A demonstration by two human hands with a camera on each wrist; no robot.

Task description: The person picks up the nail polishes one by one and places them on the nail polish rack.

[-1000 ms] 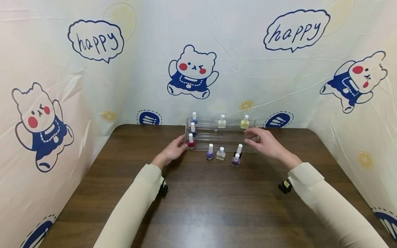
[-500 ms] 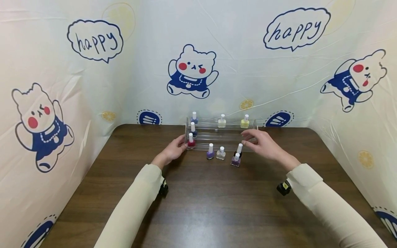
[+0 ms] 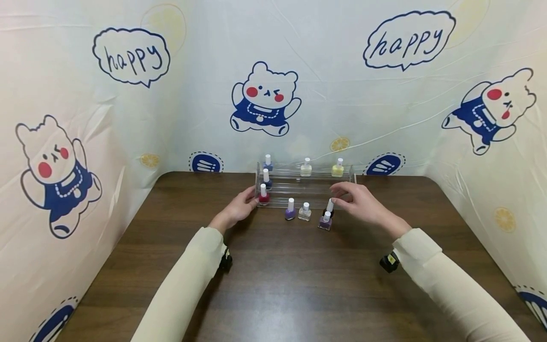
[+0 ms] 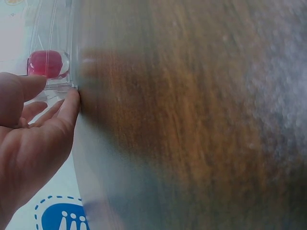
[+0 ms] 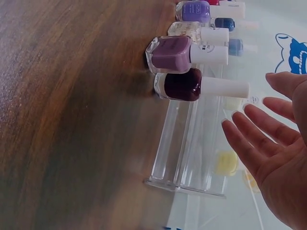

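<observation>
Head camera looks forward and down; both close wrist views share the rack (image 3: 301,189).

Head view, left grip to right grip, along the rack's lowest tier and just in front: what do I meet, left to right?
Left grip → red bottle → purple bottle → clear bottle → mauve bottle → right grip

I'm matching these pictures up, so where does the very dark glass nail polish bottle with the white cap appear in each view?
Head: the very dark glass bottle with the white cap is just right of centre, below mid-height.
Left wrist: not in it.
Right wrist: the bottle is right of centre in the upper half, cap pointing right.
Shared landmark: the clear plastic tiered rack, in all three views.
</observation>
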